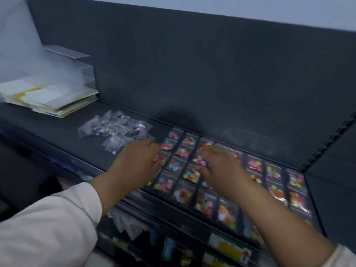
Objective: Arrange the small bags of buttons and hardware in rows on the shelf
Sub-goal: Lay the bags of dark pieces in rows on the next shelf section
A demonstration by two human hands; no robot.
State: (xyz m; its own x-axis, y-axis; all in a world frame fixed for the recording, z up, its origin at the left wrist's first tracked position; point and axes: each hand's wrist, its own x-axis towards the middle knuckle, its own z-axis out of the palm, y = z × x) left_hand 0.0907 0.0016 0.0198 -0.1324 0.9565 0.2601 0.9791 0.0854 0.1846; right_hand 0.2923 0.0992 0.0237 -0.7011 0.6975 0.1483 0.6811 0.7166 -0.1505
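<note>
The dark shelf [57,130] carries rows of small bags of coloured buttons [192,174] on its right part and a loose pile of clear bags [113,128] further left. The left hand [138,160] and right hand [221,170] lie flat, fingers spread, upon the rows; neither grips anything.

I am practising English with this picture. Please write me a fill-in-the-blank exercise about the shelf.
1. The bags of colourful buttons lie in neat ____.
2. The loose pile of clear bags lies to the ____ of them.
3. Both hands, left hand and right hand, lie ____ over the bags.

Missing words: rows; left; flat
</note>
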